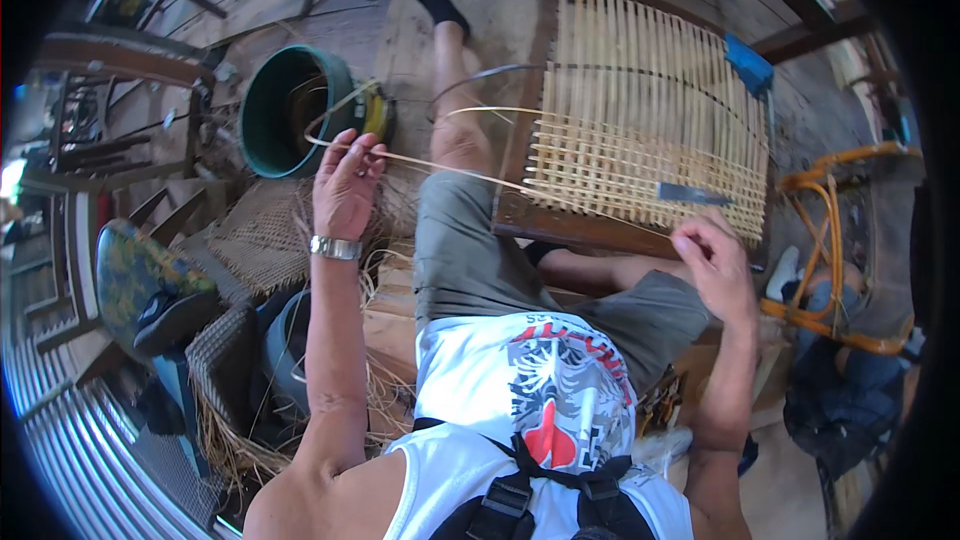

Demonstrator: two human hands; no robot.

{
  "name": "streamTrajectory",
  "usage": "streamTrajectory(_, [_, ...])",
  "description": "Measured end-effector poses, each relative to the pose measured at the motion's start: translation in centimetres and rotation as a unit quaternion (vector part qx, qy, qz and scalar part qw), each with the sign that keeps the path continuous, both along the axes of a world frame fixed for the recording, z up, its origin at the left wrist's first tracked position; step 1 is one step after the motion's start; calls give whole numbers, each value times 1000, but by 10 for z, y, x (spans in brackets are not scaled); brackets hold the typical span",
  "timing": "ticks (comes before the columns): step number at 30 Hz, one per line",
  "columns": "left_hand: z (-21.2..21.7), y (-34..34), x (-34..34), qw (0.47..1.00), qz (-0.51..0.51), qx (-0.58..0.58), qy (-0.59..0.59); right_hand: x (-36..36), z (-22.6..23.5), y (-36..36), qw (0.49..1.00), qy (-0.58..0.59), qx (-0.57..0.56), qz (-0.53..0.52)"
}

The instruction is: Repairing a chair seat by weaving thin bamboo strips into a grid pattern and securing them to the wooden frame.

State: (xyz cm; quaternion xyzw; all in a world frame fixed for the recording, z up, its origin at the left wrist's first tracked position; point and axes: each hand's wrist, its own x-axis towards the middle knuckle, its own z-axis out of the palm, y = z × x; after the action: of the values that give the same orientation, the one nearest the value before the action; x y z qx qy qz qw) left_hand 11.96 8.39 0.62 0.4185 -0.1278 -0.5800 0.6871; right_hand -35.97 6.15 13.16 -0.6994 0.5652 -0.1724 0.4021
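Note:
A wooden frame with a half-woven cane panel stands in front of me, across my lap. Pale strips run away from me, and crosswise strips are woven tightly in the near part. My left hand, wearing a metal watch, is closed on a long thin cane strand left of the frame. From there the strand stretches right to the panel's near left corner and on along the near edge. At its right end the curled fingers of my right hand pinch it. A flat metal blade lies on the weave.
Left of my leg stands a green bucket, with a yellow-and-black roll beside it. Loose cane fibres and a woven panel lie lower left. A blue object rests on the frame's far right corner. A rattan chair frame stands right.

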Motion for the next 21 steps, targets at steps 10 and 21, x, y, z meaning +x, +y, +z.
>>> streamTrajectory(10, [18, 17, 1, 996, -24, -54, 60, -41, -26, 3, 971, -136, 178, -87])
streamTrajectory(21, [24, 8, -21, 976, 39, 148, -153, -42, -44, 0, 879, -345, 266, -193])
